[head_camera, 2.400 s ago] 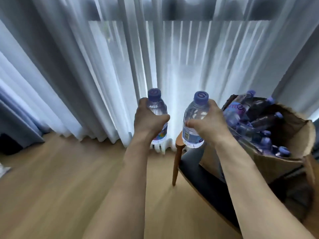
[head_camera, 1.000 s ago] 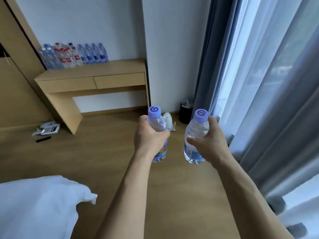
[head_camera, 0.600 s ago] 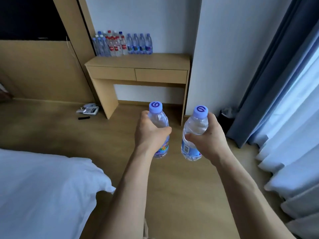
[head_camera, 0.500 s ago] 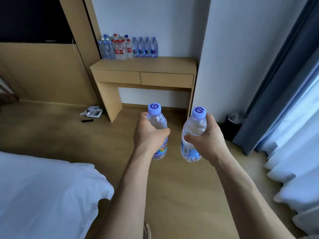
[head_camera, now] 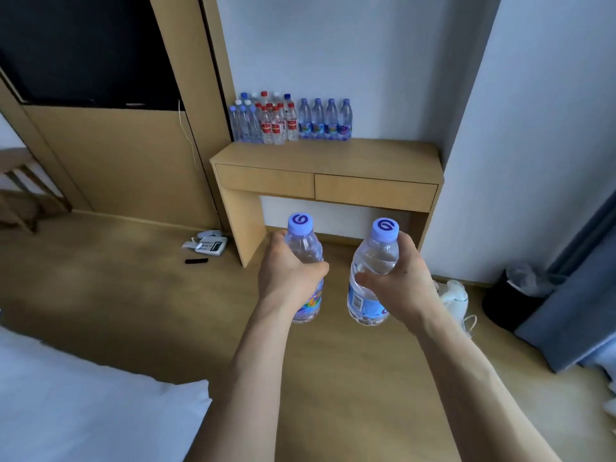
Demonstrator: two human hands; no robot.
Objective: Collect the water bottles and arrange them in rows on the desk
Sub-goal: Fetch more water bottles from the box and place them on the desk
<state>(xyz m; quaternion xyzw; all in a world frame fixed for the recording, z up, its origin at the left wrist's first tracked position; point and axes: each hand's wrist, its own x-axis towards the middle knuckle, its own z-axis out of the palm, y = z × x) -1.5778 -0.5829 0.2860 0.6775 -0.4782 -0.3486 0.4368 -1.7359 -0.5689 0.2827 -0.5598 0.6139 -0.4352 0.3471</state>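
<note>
My left hand (head_camera: 287, 275) grips a clear water bottle (head_camera: 305, 245) with a purple cap, held upright. My right hand (head_camera: 401, 282) grips a second purple-capped water bottle (head_camera: 371, 261), tilted slightly. Both hang over the wooden floor in front of a light wooden desk (head_camera: 328, 166) against the white wall. On the desk's back left stand several bottles in rows: clear ones with blue caps, red-labelled ones (head_camera: 276, 126), and a row of purple-labelled ones (head_camera: 324, 121). The right half of the desktop is bare.
A white bed (head_camera: 83, 405) fills the lower left. A telephone (head_camera: 210, 244) and a small black object (head_camera: 196, 261) lie on the floor left of the desk. A white kettle (head_camera: 454, 296), a black bin (head_camera: 510, 300) and a blue curtain (head_camera: 573, 288) stand right.
The view has swung from the curtain and the bag of bottles to the desk, which now looks closer. Both hands still hold their bottles the same way.
</note>
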